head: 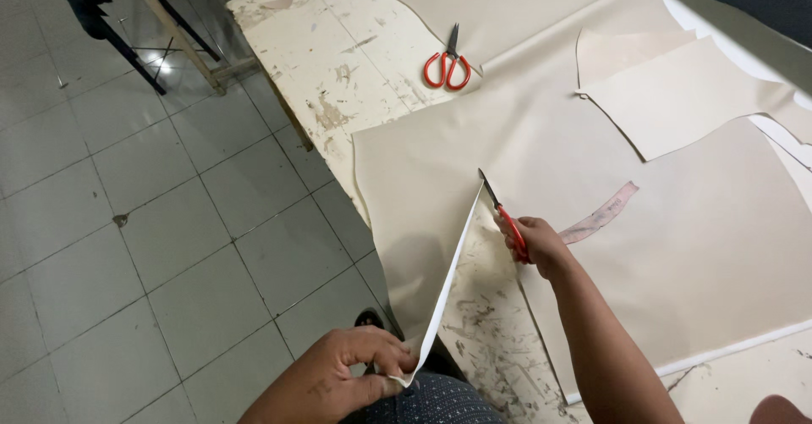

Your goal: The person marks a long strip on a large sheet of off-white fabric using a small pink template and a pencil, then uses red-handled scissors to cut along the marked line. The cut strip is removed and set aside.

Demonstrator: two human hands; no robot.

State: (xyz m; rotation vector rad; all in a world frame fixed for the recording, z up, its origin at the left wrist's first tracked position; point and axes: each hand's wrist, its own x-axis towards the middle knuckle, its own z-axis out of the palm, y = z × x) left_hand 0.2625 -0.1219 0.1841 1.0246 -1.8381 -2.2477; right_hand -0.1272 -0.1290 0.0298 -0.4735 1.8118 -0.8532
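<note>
Right hand: my right hand (534, 242) is clamped around the red handles of a pair of dark-bladed scissors (501, 211), blades pointing up and away from me, their tip at the head of the cut.
Left hand: my left hand (355, 371) is pinched shut on the loose lower corner of the large beige sheet of leather-like material (541, 149), near my lap, lifting the cut edge so its white underside shows.
Sheet: it lies spread over most of the table, its left part hanging over the table edge; the cut runs from my left hand up to the blades.
Table: a worn, paint-chipped cream wooden table (321, 43) carries the sheet, and its scratched top shows in the opened gap below the scissors.
Second scissors: another red-handled pair of scissors (447, 63) lies closed farther up the table, well apart from both hands.
Cut pieces: smaller beige cut panels (677, 94) rest on the sheet at the upper right.
Strip: a narrow curved pinkish strip (602, 212) lies just right of my right hand.
Floor: grey tiled floor (127, 221) to the left.
</note>
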